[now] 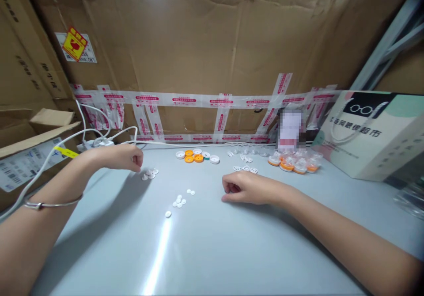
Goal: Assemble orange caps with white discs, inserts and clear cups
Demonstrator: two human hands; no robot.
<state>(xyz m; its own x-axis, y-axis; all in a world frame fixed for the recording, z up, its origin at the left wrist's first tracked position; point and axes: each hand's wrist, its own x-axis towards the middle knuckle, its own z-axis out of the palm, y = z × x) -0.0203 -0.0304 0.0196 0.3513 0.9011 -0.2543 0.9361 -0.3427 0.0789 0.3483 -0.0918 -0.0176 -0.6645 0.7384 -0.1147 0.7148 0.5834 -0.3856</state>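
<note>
My left hand (124, 157) hovers at the left with its fingers curled together in a pinch; whatever they hold, if anything, is hidden. Just beside its fingertips lies a small cluster of white disc-shaped pieces (151, 174). My right hand (243, 187) rests on the table, loosely closed, with nothing visible in the curl of its fingers. Behind its knuckles lie white openwork pieces (245, 168). Between the two hands are several small white round pieces (179, 201), one of them (168, 214) lying apart, closer to me.
Orange and white rings (198, 158) sit at the back middle. Clear domed parts with orange bases (286, 165) stand at the back right, beside a paper bag (357, 154). White cables (109, 138) and an open carton (33, 159) are at left; a large cardboard box (185, 44) stands behind.
</note>
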